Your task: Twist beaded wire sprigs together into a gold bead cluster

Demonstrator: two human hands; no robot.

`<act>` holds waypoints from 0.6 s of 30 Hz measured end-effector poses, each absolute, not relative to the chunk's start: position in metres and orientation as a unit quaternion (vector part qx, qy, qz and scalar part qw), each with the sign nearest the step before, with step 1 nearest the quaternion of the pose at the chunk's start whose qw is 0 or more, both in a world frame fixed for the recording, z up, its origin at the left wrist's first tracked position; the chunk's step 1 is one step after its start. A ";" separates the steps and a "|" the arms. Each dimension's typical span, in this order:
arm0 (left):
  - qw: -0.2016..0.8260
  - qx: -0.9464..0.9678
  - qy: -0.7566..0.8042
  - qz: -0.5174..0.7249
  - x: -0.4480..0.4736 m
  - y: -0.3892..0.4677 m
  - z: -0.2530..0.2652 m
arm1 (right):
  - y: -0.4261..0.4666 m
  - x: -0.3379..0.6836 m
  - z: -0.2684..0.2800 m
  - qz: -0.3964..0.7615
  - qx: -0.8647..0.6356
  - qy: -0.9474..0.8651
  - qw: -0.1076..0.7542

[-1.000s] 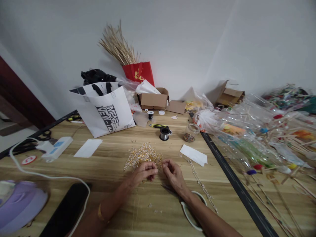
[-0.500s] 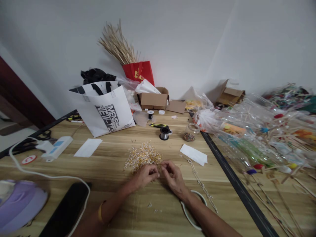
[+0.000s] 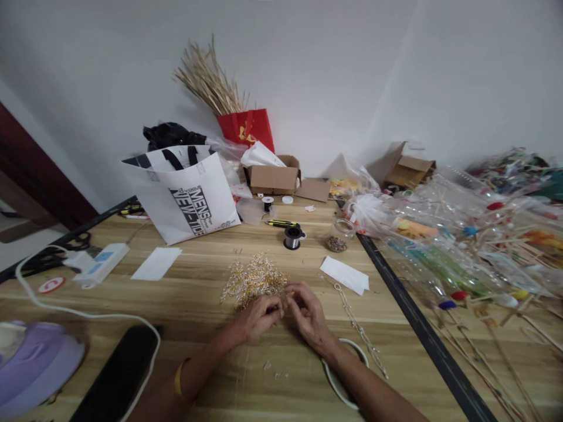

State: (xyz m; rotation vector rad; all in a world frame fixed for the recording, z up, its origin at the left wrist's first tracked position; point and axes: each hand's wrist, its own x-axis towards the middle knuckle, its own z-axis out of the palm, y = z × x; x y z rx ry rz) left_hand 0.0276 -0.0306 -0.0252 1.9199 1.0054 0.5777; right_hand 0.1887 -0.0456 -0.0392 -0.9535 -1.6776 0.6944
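My left hand and my right hand are close together at the near edge of a tangled heap of gold and silver beaded wire. Both have their fingers curled in a pinch, with the fingertips almost meeting. Whatever lies between them is too small to make out. Below my hands a few tiny clear pieces lie on the wooden table. A beaded strand stretches along the table to the right of my right hand. My right forearm crosses over a white ring.
Beyond the heap stand a wire spool and a glass jar of beads. White paper lies at right, more paper at left. A white bag, a power strip and a black case are leftward; plastic bottles crowd the right.
My hands stay in nearly the same place, with only slight finger movement. The objects on the table have not visibly moved.
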 end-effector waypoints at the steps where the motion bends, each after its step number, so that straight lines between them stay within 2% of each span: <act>1: 0.472 0.747 0.402 0.240 0.027 -0.029 -0.027 | -0.046 0.189 -0.038 0.275 -0.401 -0.691 0.535; 4: 0.569 0.669 0.392 0.273 0.025 -0.024 -0.035 | -0.046 0.188 -0.036 0.254 -0.423 -0.661 0.566; 7: 0.605 0.635 0.380 0.294 0.024 -0.021 -0.039 | -0.046 0.187 -0.037 0.244 -0.438 -0.652 0.569; 10: 0.612 0.626 0.379 0.300 0.023 -0.020 -0.038 | -0.044 0.187 -0.039 0.257 -0.451 -0.663 0.539; 15: 0.595 0.640 0.381 0.300 0.025 -0.022 -0.035 | -0.041 0.189 -0.043 0.357 -0.450 -0.684 0.450; 18: 0.593 0.645 0.380 0.297 0.026 -0.023 -0.038 | -0.040 0.189 -0.044 0.375 -0.448 -0.677 0.449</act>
